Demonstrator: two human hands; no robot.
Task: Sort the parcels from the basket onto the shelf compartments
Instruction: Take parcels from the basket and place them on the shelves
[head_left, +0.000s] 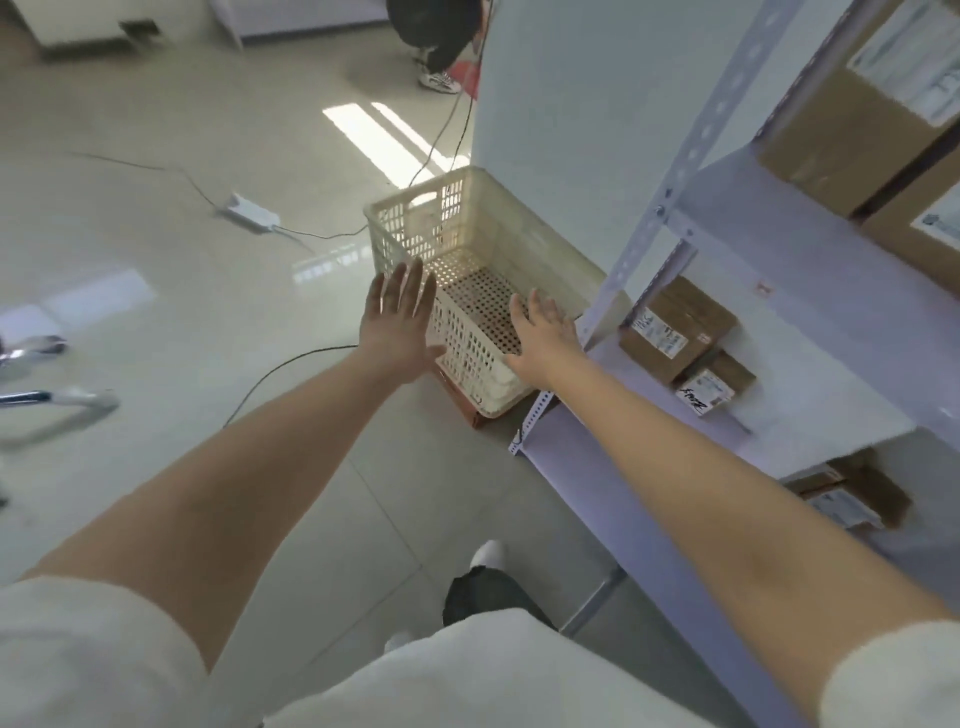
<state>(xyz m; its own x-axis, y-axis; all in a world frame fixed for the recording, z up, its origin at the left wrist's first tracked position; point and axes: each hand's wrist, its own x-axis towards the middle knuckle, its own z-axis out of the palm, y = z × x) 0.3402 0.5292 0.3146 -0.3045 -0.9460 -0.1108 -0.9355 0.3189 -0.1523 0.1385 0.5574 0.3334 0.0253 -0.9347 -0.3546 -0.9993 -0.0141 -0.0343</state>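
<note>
Left hand (397, 322) and right hand (545, 332) hover spread, holding nothing, over the perforated plastic basket (488, 234) at twelve o'clock. It looks empty, light and rigid, so grip the rim. Cardboard parcels (675, 327) lie at three o'clock on the shelf (753, 234).

Left grip (400, 322) flat, fingers straight, over left wall of basket (470, 340); right grip (545, 332) flat, fingers spread, over basket's perforated bottom; basket on floor just beside shelf (789, 244); two labelled parcels (675, 327) touching on middle board; larger cartons (852, 124) on board above.
</note>
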